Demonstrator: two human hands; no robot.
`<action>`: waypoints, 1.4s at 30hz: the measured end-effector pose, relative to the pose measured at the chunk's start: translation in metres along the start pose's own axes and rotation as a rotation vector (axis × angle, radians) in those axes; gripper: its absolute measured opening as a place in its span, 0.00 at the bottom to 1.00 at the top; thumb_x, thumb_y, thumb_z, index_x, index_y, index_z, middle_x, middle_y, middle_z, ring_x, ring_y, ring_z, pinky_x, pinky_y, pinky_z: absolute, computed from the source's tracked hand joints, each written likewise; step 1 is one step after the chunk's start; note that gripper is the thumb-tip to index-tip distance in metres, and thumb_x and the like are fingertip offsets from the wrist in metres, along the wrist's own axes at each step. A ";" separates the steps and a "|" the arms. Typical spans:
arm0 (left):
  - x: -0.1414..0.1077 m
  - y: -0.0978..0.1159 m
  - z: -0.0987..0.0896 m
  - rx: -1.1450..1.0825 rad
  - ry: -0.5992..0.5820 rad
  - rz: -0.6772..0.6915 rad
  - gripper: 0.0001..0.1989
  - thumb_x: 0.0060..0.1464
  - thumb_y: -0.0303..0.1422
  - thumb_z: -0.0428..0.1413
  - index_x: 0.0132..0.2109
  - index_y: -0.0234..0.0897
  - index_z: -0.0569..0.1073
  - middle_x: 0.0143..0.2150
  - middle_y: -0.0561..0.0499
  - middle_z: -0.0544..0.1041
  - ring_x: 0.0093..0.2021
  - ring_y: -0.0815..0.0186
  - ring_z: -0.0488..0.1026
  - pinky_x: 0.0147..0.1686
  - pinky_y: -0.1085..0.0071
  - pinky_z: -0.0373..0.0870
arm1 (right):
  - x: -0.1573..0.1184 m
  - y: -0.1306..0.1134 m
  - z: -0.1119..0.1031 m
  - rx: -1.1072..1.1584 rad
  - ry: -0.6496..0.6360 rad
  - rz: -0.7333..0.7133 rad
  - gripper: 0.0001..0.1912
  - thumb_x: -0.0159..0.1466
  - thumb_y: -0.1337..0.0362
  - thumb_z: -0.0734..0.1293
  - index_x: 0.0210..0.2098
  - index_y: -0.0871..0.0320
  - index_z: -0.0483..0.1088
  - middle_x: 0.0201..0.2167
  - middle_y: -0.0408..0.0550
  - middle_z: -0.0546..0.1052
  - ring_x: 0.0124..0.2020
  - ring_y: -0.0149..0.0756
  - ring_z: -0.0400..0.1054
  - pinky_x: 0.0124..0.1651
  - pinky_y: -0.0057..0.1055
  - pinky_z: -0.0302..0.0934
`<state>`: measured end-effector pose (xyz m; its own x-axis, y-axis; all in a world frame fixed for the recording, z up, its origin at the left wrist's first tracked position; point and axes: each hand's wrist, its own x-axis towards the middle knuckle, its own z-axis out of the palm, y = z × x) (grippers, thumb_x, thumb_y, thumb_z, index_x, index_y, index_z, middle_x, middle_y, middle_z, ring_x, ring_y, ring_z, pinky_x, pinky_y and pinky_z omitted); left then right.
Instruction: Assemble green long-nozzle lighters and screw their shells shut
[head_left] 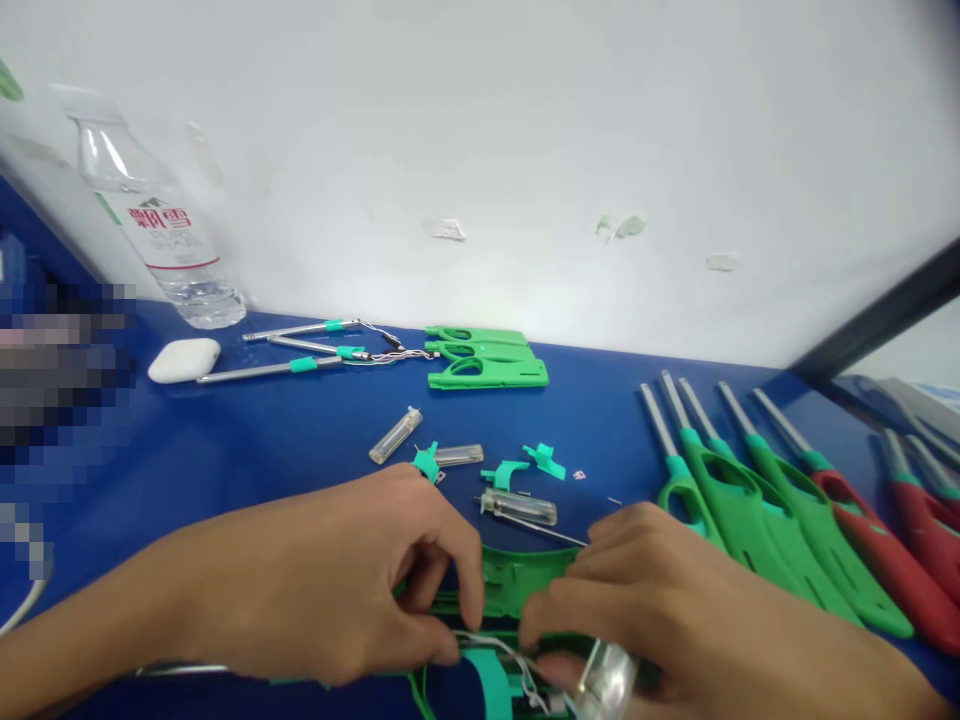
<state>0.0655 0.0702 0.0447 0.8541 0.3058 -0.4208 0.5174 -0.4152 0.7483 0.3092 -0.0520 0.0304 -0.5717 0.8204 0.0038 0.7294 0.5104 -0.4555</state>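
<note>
My left hand (337, 570) is closed, thumb and forefinger pinched at the end of some thin white wires (517, 660). Below its fingertips lies an open green lighter casing half (420, 690) with a teal trigger (491, 680) in it. My right hand (675, 610) is closed with its fingers bent over the casing, and a clear fuel tank (607, 680) sits in its grasp. Another green casing half (517, 580) lies just behind, partly covered by both hands. A metal lighter tube (180, 670) shows under my left wrist.
Loose clear fuel tanks (521, 507) and teal triggers (545, 460) lie ahead on the blue table (315, 430). Farther back are green casing halves (487, 375) and wired metal tubes (270, 370). Several finished-looking lighters (787, 500) line the right. A water bottle (150, 220) and white case (185, 360) stand left.
</note>
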 end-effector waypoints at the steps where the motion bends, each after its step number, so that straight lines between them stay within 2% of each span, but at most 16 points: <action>1: 0.000 0.001 -0.001 0.001 0.000 0.004 0.06 0.60 0.38 0.64 0.38 0.43 0.84 0.26 0.57 0.73 0.23 0.73 0.65 0.18 0.80 0.56 | 0.000 0.000 0.000 -0.002 0.004 -0.004 0.15 0.65 0.73 0.77 0.45 0.46 0.81 0.30 0.31 0.82 0.31 0.32 0.76 0.37 0.31 0.63; 6: 0.001 -0.002 -0.001 -0.029 -0.061 0.016 0.09 0.63 0.38 0.63 0.36 0.41 0.84 0.26 0.56 0.73 0.24 0.72 0.63 0.19 0.77 0.56 | 0.000 -0.002 0.000 -0.040 0.036 -0.010 0.13 0.66 0.72 0.76 0.45 0.46 0.81 0.30 0.33 0.82 0.31 0.33 0.76 0.37 0.33 0.63; 11: -0.001 -0.009 0.002 -0.012 -0.036 0.057 0.11 0.63 0.38 0.61 0.35 0.41 0.84 0.26 0.55 0.74 0.23 0.72 0.62 0.19 0.75 0.56 | -0.002 -0.004 0.000 -0.078 0.111 -0.027 0.13 0.68 0.71 0.75 0.48 0.47 0.82 0.30 0.35 0.83 0.32 0.34 0.78 0.38 0.32 0.65; 17: 0.000 -0.009 0.004 -0.039 -0.018 0.053 0.09 0.61 0.36 0.62 0.33 0.40 0.83 0.24 0.55 0.74 0.22 0.72 0.63 0.17 0.78 0.56 | -0.001 -0.005 0.002 -0.132 0.130 -0.010 0.12 0.74 0.71 0.68 0.49 0.49 0.82 0.28 0.39 0.83 0.31 0.34 0.78 0.36 0.31 0.66; 22: 0.000 -0.006 0.003 -0.050 -0.035 0.051 0.10 0.61 0.35 0.62 0.31 0.41 0.79 0.23 0.57 0.71 0.21 0.74 0.62 0.16 0.80 0.54 | -0.001 -0.004 0.000 -0.151 0.133 -0.026 0.12 0.75 0.70 0.67 0.48 0.50 0.81 0.29 0.40 0.84 0.29 0.33 0.77 0.35 0.29 0.66; 29: 0.000 -0.003 0.001 -0.049 -0.032 0.064 0.12 0.61 0.32 0.61 0.27 0.40 0.75 0.22 0.57 0.68 0.20 0.73 0.59 0.15 0.78 0.52 | -0.003 -0.005 0.001 -0.228 0.214 -0.081 0.15 0.75 0.72 0.65 0.48 0.49 0.82 0.31 0.40 0.86 0.29 0.32 0.79 0.35 0.28 0.68; 35: 0.001 -0.009 0.003 -0.011 -0.036 0.057 0.11 0.63 0.38 0.62 0.34 0.40 0.81 0.25 0.55 0.75 0.22 0.72 0.63 0.18 0.76 0.55 | 0.000 -0.006 0.004 -0.234 0.322 -0.128 0.16 0.80 0.69 0.61 0.47 0.51 0.82 0.33 0.40 0.88 0.27 0.32 0.80 0.33 0.29 0.71; 39: 0.001 -0.009 0.002 0.042 -0.036 0.051 0.10 0.63 0.39 0.62 0.37 0.41 0.85 0.29 0.52 0.80 0.25 0.69 0.69 0.20 0.74 0.59 | 0.003 -0.007 0.004 -0.211 0.362 -0.151 0.22 0.84 0.65 0.56 0.46 0.53 0.82 0.31 0.42 0.87 0.25 0.33 0.80 0.31 0.30 0.70; 42: 0.001 -0.009 0.002 0.040 -0.029 0.061 0.10 0.62 0.40 0.62 0.37 0.41 0.85 0.29 0.52 0.81 0.25 0.69 0.69 0.20 0.73 0.60 | 0.002 -0.008 0.003 -0.182 0.377 -0.150 0.24 0.85 0.61 0.54 0.46 0.52 0.82 0.31 0.43 0.87 0.24 0.33 0.79 0.32 0.31 0.70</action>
<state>0.0620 0.0722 0.0364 0.8851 0.2542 -0.3898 0.4653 -0.4668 0.7521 0.3010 -0.0547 0.0316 -0.5236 0.7534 0.3979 0.7226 0.6401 -0.2611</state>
